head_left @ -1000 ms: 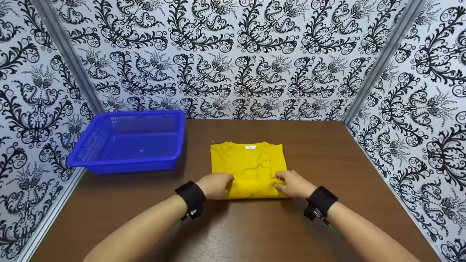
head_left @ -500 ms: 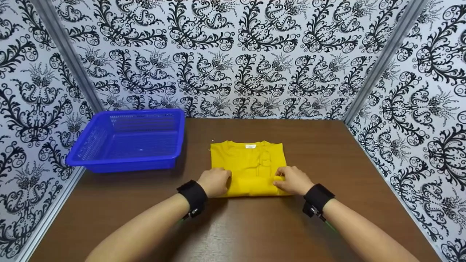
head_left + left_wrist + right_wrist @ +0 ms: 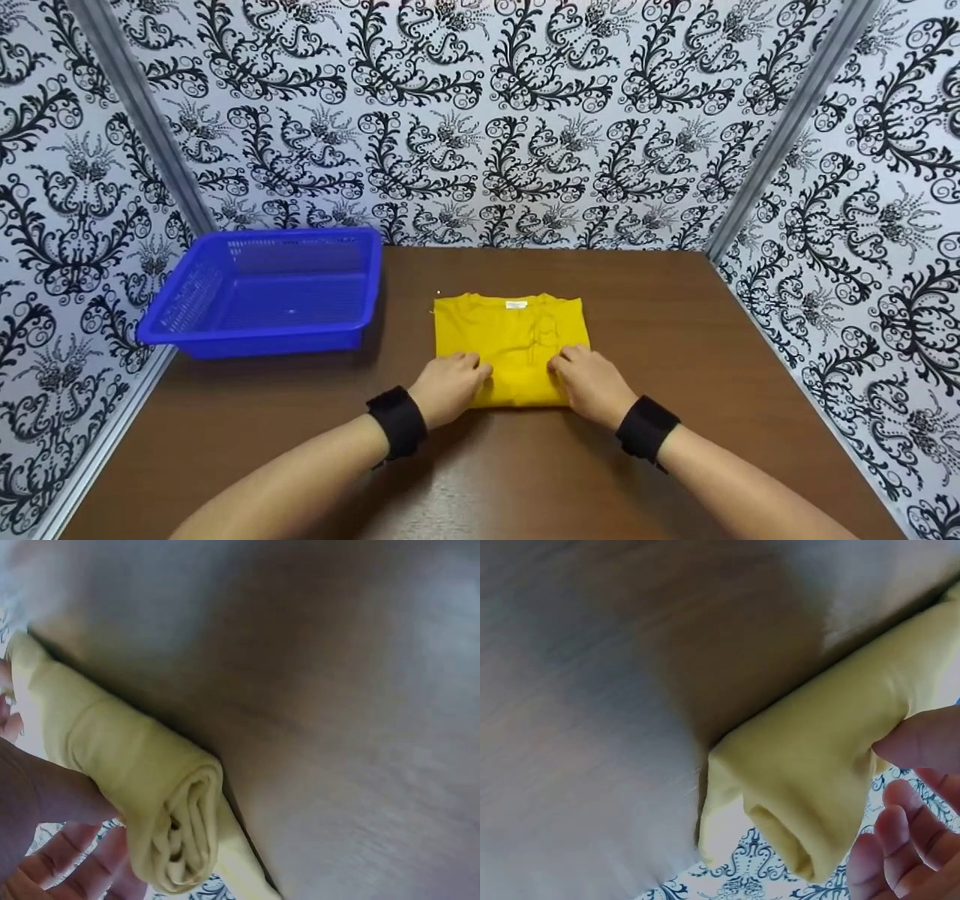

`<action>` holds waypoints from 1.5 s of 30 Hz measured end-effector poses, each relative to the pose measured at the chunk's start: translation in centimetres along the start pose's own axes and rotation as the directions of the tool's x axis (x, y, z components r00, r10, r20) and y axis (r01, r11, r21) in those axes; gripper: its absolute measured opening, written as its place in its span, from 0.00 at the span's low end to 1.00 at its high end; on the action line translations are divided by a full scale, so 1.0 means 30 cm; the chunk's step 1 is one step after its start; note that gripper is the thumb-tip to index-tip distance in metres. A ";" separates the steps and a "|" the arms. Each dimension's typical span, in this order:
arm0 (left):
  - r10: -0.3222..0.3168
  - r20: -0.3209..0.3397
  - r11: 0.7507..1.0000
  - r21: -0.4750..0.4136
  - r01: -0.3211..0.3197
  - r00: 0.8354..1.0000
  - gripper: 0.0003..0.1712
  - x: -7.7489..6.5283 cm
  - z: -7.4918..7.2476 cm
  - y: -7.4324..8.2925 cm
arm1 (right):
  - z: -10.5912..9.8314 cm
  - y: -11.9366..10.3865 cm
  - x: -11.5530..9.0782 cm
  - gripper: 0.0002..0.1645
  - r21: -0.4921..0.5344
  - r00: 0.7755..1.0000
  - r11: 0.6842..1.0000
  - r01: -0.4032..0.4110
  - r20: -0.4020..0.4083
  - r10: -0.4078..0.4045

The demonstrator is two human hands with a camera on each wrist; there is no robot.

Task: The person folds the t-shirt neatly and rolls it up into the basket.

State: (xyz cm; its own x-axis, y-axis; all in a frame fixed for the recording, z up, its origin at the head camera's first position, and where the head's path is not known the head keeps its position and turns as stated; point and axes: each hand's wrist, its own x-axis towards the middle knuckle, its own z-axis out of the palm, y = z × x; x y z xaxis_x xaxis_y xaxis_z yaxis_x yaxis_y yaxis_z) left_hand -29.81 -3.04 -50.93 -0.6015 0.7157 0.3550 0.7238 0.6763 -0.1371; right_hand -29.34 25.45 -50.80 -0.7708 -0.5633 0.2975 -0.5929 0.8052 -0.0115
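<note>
A yellow T-shirt (image 3: 502, 330) lies on the brown table, neckline and white label away from me, its near end rolled up. My left hand (image 3: 452, 385) is at the left part of the roll, fingers bent over it. The left wrist view shows the spiral end of the roll (image 3: 127, 750), with the thumb against its side and the fingers beyond. At the right part, my right hand (image 3: 595, 381) grips the roll with its thumb pressed into the cloth; the right wrist view shows a looser, gaping roll end (image 3: 780, 832) and curled fingers past it.
A blue plastic basket (image 3: 270, 330) with slotted walls stands at the back left of the table (image 3: 660, 315). Patterned wall panels (image 3: 525, 150) close in the back and both sides. Each wrist wears a black band.
Both hands have shifted inward along the roll, nearer each other. The roll looks flatter in the head view, and its near edge stays in about the same place. The basket has not moved.
</note>
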 end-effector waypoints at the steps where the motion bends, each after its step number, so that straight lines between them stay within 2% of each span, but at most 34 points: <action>1: 0.008 0.001 1.000 0.008 -0.009 1.000 0.06 -0.007 -0.002 0.006 | 0.001 -0.003 -0.004 0.11 0.000 1.000 1.000 0.004 0.003 -0.004; 4: 0.010 0.027 1.000 0.012 -0.010 1.000 0.11 -0.020 -0.009 0.023 | -0.002 -0.007 -0.014 0.12 0.003 1.000 1.000 0.004 0.007 -0.004; 7: -0.015 0.085 1.000 -0.009 0.016 0.996 0.18 -0.025 -0.011 0.035 | -0.003 -0.005 -0.025 0.16 0.000 1.000 1.000 0.010 0.025 -0.010; 12: -0.036 0.188 0.998 -0.047 0.046 0.981 0.27 -0.023 -0.008 0.039 | -0.006 -0.001 -0.045 0.29 0.035 0.997 0.999 0.031 0.066 -0.034; 14: -0.035 0.210 0.997 -0.056 0.048 0.977 0.29 -0.022 -0.009 0.038 | -0.005 0.000 -0.050 0.33 0.057 0.995 0.998 0.025 0.094 -0.030; 17: -0.016 0.208 0.999 -0.031 0.023 0.978 0.30 -0.020 -0.006 0.038 | 0.005 0.004 -0.055 0.36 0.068 0.990 0.998 0.011 0.141 -0.021; 23: 0.043 0.147 0.994 0.090 -0.056 0.988 0.30 -0.018 0.020 0.037 | 0.016 0.006 -0.053 0.38 0.034 0.985 0.999 0.004 0.173 -0.010; 27: 0.052 0.133 0.995 0.083 -0.063 0.990 0.29 -0.015 0.016 0.032 | 0.011 -0.004 -0.046 0.36 0.022 0.984 1.000 0.009 0.176 -0.013; 29: 0.045 0.152 0.997 0.053 -0.053 0.987 0.27 -0.014 0.005 0.031 | 0.008 -0.010 -0.044 0.34 0.023 0.982 1.000 0.010 0.186 -0.014; 32: 0.030 0.214 1.000 -0.002 -0.030 0.976 0.24 -0.011 -0.016 0.030 | -0.002 -0.021 -0.043 0.32 0.027 0.975 1.000 0.005 0.221 -0.011; 39: 0.001 0.372 0.996 -0.080 0.031 0.928 0.24 0.000 -0.065 0.036 | -0.039 -0.035 -0.045 0.29 0.037 0.957 0.998 0.054 0.284 -0.062; 42: -0.006 0.416 0.991 -0.118 0.060 0.909 0.22 0.004 -0.081 0.041 | -0.062 -0.037 -0.041 0.29 0.084 0.937 0.995 0.059 0.339 -0.084; 45: -0.008 0.439 0.984 -0.157 0.086 0.899 0.20 0.005 -0.093 0.043 | -0.085 -0.039 -0.033 0.29 0.135 0.907 0.991 0.020 0.415 -0.075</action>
State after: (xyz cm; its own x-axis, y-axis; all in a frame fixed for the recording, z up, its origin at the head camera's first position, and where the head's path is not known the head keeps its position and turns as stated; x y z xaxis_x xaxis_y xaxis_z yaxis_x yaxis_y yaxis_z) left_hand -28.03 -2.55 -48.47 -0.6949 0.7140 -0.0854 0.7135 0.6994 0.0411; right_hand -27.28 25.55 -48.64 -0.7515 -0.6477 -0.1257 -0.6340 0.7616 -0.1341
